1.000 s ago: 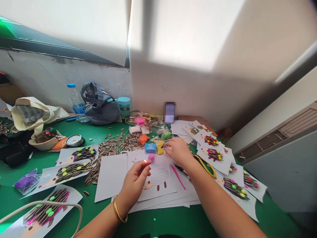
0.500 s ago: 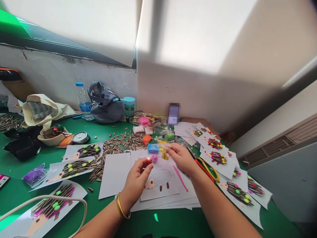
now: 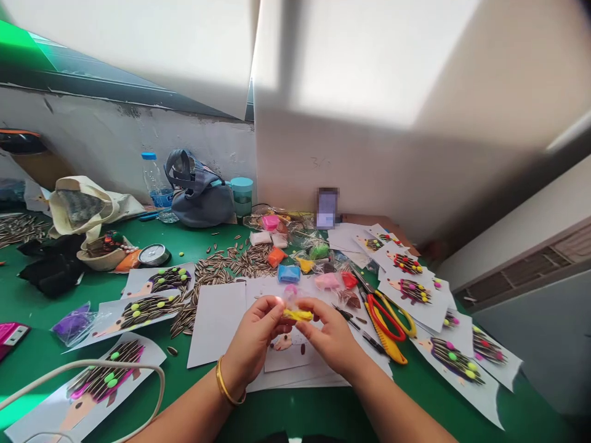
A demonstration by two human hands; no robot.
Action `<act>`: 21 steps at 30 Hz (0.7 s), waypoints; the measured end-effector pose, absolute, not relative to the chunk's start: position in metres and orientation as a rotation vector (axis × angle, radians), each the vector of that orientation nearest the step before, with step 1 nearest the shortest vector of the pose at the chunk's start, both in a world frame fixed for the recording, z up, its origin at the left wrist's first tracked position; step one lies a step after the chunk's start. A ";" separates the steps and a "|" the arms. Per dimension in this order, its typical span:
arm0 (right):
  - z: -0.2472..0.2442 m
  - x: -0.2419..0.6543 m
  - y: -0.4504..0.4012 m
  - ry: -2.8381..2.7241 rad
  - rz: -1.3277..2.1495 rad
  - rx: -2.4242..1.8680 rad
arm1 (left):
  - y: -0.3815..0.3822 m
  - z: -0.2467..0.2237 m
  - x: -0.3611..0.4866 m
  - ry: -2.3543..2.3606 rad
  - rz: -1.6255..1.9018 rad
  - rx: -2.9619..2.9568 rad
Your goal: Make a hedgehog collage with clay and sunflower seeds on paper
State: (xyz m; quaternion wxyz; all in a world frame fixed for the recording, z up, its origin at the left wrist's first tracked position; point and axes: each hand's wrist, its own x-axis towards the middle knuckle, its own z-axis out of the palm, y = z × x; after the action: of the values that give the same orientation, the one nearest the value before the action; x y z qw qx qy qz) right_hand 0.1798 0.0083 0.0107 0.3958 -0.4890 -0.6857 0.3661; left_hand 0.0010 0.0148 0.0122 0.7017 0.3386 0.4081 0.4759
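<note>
My left hand [image 3: 253,335] and my right hand [image 3: 331,337] meet over the paper at the middle. Between their fingertips is a small bag of yellow clay [image 3: 300,315], pinched from both sides. Underneath lies a sheet with a hedgehog drawing [image 3: 284,342], mostly covered by my hands. A pink-purple lump of clay [image 3: 290,290] shows just beyond my fingers, next to a blue clay packet [image 3: 289,274]. Right of my right hand are black pens [image 3: 364,332] and scissors with red and yellow handles [image 3: 388,320].
Sunflower seeds [image 3: 221,264] are heaped beyond a blank white sheet [image 3: 217,323]. Finished hedgehog pictures [image 3: 455,357] line the right side, others [image 3: 108,381] the left. A white cable [image 3: 159,381] loops at front left. A phone [image 3: 327,209] leans on the wall.
My right hand has come down and left with the yellow clay bag to my left hand, and both now grip it. The pink stick tool is no longer visible; the pens and scissors show more.
</note>
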 end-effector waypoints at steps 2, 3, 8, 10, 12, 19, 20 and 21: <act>0.011 0.181 0.009 -1.718 0.934 -1.255 | 0.015 0.012 0.001 0.952 1.068 0.775; 0.013 0.182 0.009 -1.716 0.950 -1.247 | 0.016 0.012 0.001 0.974 1.072 0.794; 0.020 0.187 0.011 -1.725 1.025 -1.210 | 0.019 0.012 -0.001 0.973 1.072 0.793; 0.020 0.189 0.012 -1.738 1.015 -1.229 | 0.021 0.012 -0.003 0.994 1.066 0.795; 0.018 0.191 0.012 -1.717 1.019 -1.262 | 0.023 0.012 -0.004 0.998 1.033 0.812; 0.008 0.189 0.012 -1.622 1.123 -1.229 | 0.021 0.015 -0.002 0.881 0.970 0.791; 0.008 0.188 0.011 -1.631 1.132 -1.212 | 0.020 0.015 -0.002 0.862 0.970 0.767; 0.007 0.187 0.011 -1.639 1.131 -1.203 | 0.020 0.014 -0.002 0.837 0.966 0.743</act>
State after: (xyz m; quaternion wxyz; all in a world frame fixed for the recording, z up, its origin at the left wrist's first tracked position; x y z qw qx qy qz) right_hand 0.1869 0.0112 0.0072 0.3965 -0.4746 -0.6469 0.4462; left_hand -0.0016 0.0198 0.0144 0.7390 0.3387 0.3813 0.4401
